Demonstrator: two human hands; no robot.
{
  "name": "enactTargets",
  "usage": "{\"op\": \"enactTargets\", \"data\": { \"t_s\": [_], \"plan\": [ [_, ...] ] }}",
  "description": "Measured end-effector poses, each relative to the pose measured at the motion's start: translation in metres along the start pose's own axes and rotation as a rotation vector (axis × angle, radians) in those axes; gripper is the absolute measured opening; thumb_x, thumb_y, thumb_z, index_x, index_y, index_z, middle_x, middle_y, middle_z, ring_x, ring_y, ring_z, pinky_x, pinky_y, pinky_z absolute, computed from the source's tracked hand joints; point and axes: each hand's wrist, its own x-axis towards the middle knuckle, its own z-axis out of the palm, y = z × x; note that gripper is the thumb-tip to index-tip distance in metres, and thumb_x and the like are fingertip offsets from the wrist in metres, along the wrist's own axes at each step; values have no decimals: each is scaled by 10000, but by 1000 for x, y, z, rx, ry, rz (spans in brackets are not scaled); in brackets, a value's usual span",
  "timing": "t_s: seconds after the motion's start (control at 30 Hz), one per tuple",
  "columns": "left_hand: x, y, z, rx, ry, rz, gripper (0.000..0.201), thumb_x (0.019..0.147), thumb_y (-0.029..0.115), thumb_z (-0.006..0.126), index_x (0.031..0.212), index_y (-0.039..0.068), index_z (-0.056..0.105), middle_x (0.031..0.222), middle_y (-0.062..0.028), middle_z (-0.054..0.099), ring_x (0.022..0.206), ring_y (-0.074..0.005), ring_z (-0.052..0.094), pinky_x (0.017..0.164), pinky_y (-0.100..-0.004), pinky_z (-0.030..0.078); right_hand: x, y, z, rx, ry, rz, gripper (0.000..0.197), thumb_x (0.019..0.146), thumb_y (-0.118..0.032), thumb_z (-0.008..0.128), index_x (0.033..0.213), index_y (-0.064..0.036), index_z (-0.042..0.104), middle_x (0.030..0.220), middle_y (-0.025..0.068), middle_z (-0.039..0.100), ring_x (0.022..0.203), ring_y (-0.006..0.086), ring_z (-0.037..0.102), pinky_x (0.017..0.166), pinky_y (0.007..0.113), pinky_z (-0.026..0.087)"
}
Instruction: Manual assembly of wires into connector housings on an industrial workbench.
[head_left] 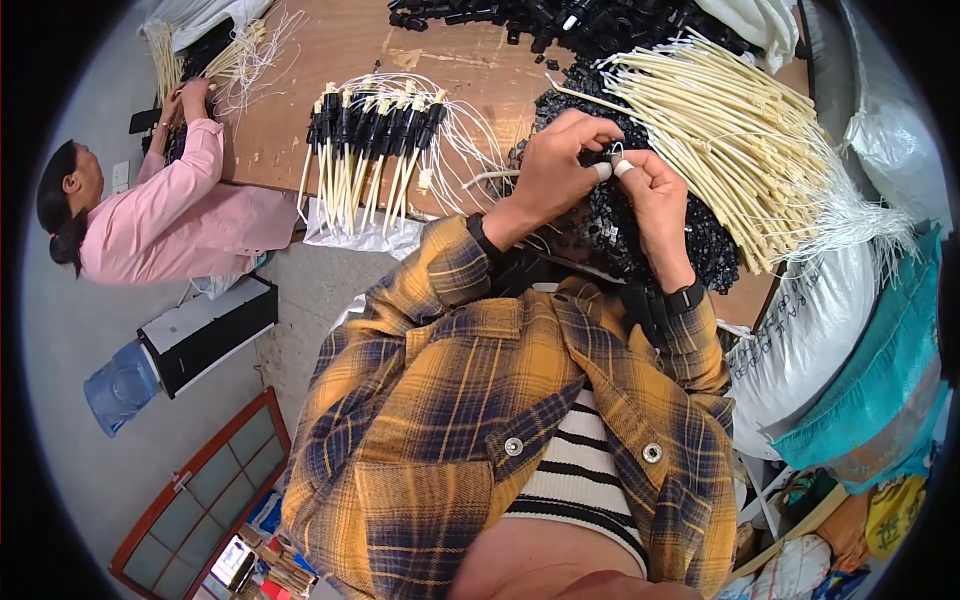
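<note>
My left hand (560, 165) and my right hand (658, 197) meet over a heap of small black plastic pieces (610, 225). Both are closed in a pinch, with white coverings on some fingertips. A thin white cord (617, 147) loops between the fingertips, beside a dark part too small to make out. From behind my left hand a cream tube (490, 177) sticks out to the left; whether the palm grips it is hidden. To the left, several cream tubes with black plastic fittings (375, 125) lie in a row, white cords trailing from them.
A large bundle of cream tubes with white cords (720, 140) lies at the right. More black parts (570, 20) are piled at the wooden table's (340, 40) far side. A co-worker in pink (165, 215) handles tubes at the far left. Sacks (810, 330) stand at the right.
</note>
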Motion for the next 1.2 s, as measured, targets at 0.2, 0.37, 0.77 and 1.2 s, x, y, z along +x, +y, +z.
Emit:
{"op": "enactTargets", "data": {
  "t_s": [0.2, 0.37, 0.77, 1.2],
  "plan": [
    [-2, 0, -5, 75, -60, -250, 133, 704, 6, 725, 836, 19, 711, 775, -37, 647, 711, -105, 601, 660, -232, 494, -6, -3, -4, -445, -38, -110, 104, 889, -55, 637, 979, -4, 646, 683, -112, 488, 580, -26, 369, 511, 160, 263],
    [5, -7, -15, 180, -14, -29, 201, 688, -3, 696, 887, 16, 689, 819, -47, 660, 757, -116, 622, 683, -249, 514, -12, -12, -2, -155, -117, -143, 168, 878, -58, 647, 1032, 7, 635, 672, -109, 481, 553, -22, 359, 493, 157, 255],
    [1, -9, -32, 177, -586, -186, 292, 844, 67, 557, 1120, 109, 642, 944, -63, 612, 896, -190, 594, 815, -302, 477, -13, -30, -29, 234, -27, -72, 162, 906, -41, 581, 1048, 24, 622, 650, -71, 439, 496, -2, 296, 461, 170, 253],
    [6, 8, -16, -68, -500, -340, 303, 780, -1, 554, 1080, 37, 578, 706, -20, 585, 604, -90, 546, 574, -266, 460, -16, -34, -43, -561, -139, -578, 281, 872, -5, 582, 1133, -60, 670, 722, -2, 640, 523, 82, 480, 477, 274, 379]
  ]
}}
